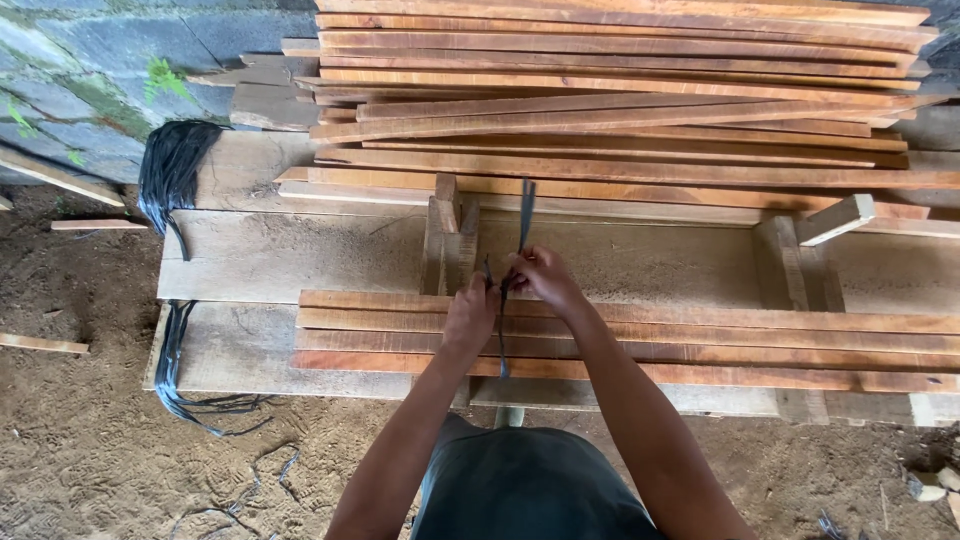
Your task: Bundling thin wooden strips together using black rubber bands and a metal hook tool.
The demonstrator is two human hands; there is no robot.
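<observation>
Gripping a thin black strap (522, 215) with both hands, the person is standing at a rough wooden workbench (300, 255) in the middle of the frame. The left hand (470, 312) is closing its fingers around the lower part of the strap, and the right hand (540, 277) is pinching the same strap just beside it, a little higher. The strap is running up toward the centre of the frame and also hanging down over the front edge of the bench.

Under both hands a small bundle of reddish wooden slats (700, 340) is lying flat across the lower middle and right of the frame, and the strap is crossing over it. A short wooden block (447, 240) is standing upright just left of the hands. A much larger pile of long slats (620, 90) is filling the upper part of the frame. A bunch of black straps (172, 165) is hanging over the bench corner at the upper left, and more black strands (190, 400) are trailing down to the dirt floor (90, 450) at the lower left. No labels or signs are showing anywhere.
</observation>
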